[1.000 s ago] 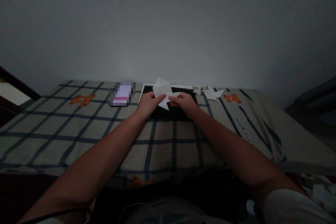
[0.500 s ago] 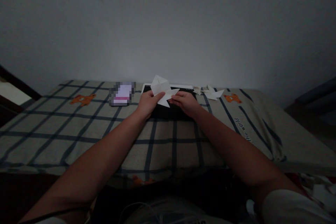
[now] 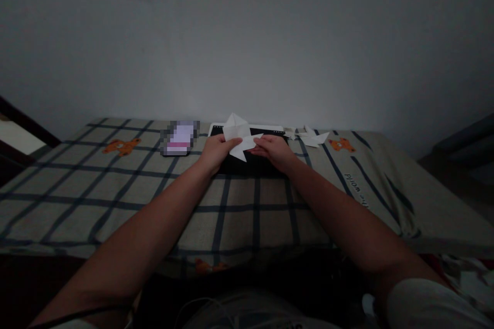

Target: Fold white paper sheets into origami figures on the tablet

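**Folded paper dips a little lower between the hands**

So the white folded paper piece with pointed flaps sits pinched between both hands, held just above a flat black pad with a white rim that lies on the checked bedsheet with orange bear prints. Compared with half a second ago, the paper tilts down a touch and its upper point sits lower, closer to the pad. The lower point juts out toward the camera between the two thumbs.

The left hand clamps the left side of the paper, thumb on top. The right hand has its fingertips closed on the right flap, and it looks nudged slightly inward versus a second ago. My read: a crease is being worked or a flap tucked, not a big move, just small adjusting.

Off to the right, just beside the pad, lie a few small white folded paper shapes. Left of the pad there's a blurred-out rectangular thing, can't tell what.
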